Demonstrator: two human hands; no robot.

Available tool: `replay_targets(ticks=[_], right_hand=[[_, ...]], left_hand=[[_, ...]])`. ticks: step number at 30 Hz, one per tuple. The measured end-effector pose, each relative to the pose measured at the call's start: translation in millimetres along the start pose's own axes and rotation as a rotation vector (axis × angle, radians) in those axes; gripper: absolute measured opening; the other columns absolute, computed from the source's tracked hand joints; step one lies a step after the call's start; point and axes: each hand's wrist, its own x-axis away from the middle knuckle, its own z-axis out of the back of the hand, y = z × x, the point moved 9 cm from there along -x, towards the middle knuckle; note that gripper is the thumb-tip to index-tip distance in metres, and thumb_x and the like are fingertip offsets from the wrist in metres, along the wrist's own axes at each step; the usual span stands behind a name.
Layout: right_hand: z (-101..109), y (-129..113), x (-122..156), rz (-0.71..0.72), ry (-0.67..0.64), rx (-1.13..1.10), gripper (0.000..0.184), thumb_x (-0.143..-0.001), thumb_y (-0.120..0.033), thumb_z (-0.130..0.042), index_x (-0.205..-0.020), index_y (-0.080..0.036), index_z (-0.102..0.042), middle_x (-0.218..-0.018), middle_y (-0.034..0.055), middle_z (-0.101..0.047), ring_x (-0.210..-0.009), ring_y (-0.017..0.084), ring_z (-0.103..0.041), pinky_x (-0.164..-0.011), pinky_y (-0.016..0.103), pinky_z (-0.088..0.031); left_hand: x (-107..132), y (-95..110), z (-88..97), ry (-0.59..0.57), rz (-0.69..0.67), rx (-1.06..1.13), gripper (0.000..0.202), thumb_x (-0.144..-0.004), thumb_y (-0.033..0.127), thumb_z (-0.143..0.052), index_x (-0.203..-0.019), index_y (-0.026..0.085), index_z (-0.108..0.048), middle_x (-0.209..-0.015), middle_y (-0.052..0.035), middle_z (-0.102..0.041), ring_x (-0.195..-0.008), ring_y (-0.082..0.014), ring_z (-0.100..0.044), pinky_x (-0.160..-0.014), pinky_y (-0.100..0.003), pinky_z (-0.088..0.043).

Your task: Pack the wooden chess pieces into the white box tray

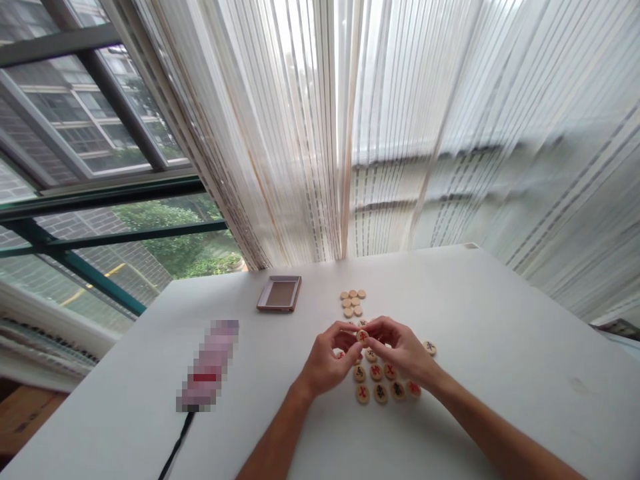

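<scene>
At lower centre of the frame, the left hand (326, 363) and right hand (404, 350) both close their grip on one round game piece (362, 335) just above the rows of pieces (380, 383) on the bench (500, 373), where a light pinch by the rim seems the steadiest hold.
</scene>
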Motion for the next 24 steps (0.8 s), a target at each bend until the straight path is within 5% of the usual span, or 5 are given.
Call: replay_targets(ticks=[10,24], right_hand=[[-1.3,4.1,-0.5,-0.033,0.023,-0.027,0.027,-0.086,-0.041,-0.074,-0.104,-0.021,-0.071,-0.099,0.0055,-0.074,-0.089,0.022,-0.070,-0.081,0.036,-0.058],[-1.6,9.1,-0.3,-0.024,0.017,-0.083,0.027,-0.085,-0.039,-0.074,-0.105,-0.021,-0.071,-0.101,0.0053,-0.071,-0.091,0.021,-0.069,-0.084,0.037,-0.058]], left_hand=[[-3.7,1.2,8.0,0.096,0.001,-0.077,0.023,-0.092,0.034,-0.066,-0.107,0.017,-0.064,-0.083,-0.0049,-0.073,-0.070,-0.0147,-0.068,-0.063,-0.023,-0.046],[-3.7,3.5,7.0,0.086,-0.008,-0.078,0.019,-0.091,0.028,-0.064,-0.106,0.016,-0.064,-0.090,-0.0066,-0.073,-0.072,-0.0146,-0.068,-0.064,-0.024,-0.047]])
